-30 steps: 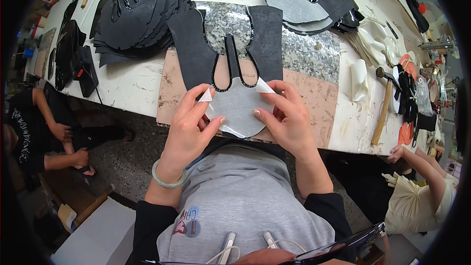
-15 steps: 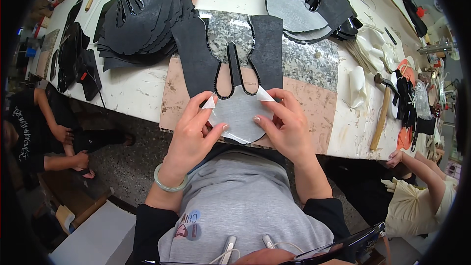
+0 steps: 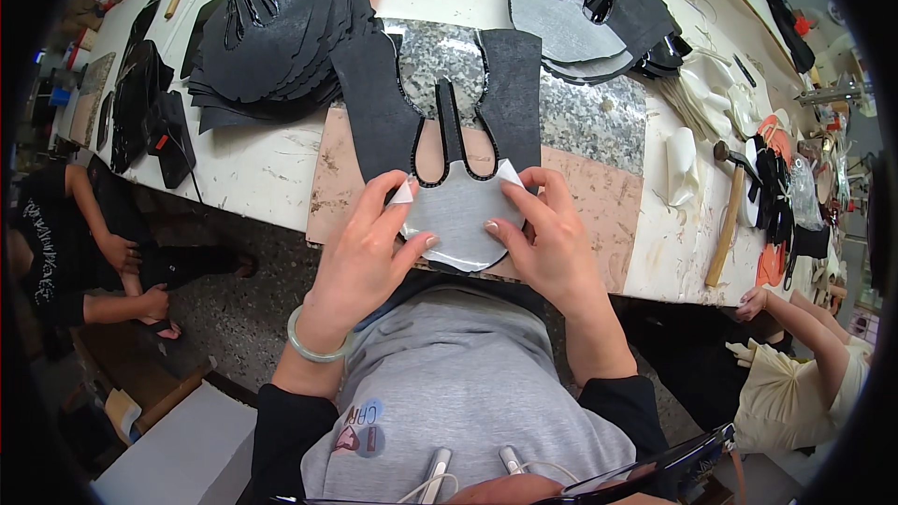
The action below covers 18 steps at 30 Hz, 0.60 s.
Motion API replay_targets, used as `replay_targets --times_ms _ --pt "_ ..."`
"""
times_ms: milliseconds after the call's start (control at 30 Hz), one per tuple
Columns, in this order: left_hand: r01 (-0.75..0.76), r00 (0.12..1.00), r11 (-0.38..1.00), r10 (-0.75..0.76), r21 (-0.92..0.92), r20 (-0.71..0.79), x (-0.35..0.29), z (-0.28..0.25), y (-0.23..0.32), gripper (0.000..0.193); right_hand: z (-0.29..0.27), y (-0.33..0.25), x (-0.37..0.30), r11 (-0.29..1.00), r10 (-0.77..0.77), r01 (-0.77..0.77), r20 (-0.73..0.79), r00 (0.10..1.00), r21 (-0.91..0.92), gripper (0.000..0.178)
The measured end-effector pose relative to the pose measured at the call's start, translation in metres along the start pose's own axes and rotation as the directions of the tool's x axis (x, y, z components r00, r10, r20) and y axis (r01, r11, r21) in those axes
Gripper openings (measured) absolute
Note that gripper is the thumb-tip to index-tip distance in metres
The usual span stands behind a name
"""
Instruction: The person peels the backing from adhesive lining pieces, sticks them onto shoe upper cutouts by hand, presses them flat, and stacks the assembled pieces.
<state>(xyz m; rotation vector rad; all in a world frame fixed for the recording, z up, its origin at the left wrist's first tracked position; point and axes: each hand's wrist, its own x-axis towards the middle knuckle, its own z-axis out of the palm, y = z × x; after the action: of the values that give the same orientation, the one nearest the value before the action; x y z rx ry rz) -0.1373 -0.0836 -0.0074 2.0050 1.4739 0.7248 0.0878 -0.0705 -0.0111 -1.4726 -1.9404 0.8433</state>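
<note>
A black shoe upper (image 3: 374,112) lies wrong side up before me, its two side flaps and narrow central tongue pointing away. Its rounded near end carries a pale grey lining patch (image 3: 456,215), with a small white corner turned up at each side. My left hand (image 3: 360,243) is closed on the patch's left edge, index finger by the white corner, thumb on the grey surface. Mirroring it, my right hand (image 3: 552,238) pinches the right edge the same way. Part of the edge is hidden under my fingers.
Under the work are a pinkish board (image 3: 599,224) and a speckled stone slab (image 3: 599,112). Stacks of black uppers (image 3: 281,56) and grey-lined uppers (image 3: 561,23) stand beyond. A hammer (image 3: 725,215) lies at right. People sit left (image 3: 103,243) and right (image 3: 795,374).
Both hands keep their hold on the upper, which has shifted very slightly. The right white corner sits a little higher and farther right.
</note>
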Motion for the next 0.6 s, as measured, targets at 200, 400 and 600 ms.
replay_targets --times_ms 200,400,600 --pt "-0.073 0.997 0.949 0.081 0.306 -0.013 -0.005 -0.006 -0.005 0.059 -0.011 0.005 0.001 0.992 0.073 -0.074 -0.021 0.997 -0.098 0.048" --pt "-0.029 0.998 0.958 0.042 0.285 -0.04 -0.009 -0.005 -0.009 0.06 -0.017 0.009 -0.002 0.966 0.021 -0.036 -0.061 0.998 -0.254 0.058" --pt "-0.078 0.991 0.934 0.111 0.349 -0.075 -0.006 -0.004 -0.011 0.054 -0.013 0.008 -0.001 0.771 -0.48 0.433 0.021 0.877 -0.467 0.06"
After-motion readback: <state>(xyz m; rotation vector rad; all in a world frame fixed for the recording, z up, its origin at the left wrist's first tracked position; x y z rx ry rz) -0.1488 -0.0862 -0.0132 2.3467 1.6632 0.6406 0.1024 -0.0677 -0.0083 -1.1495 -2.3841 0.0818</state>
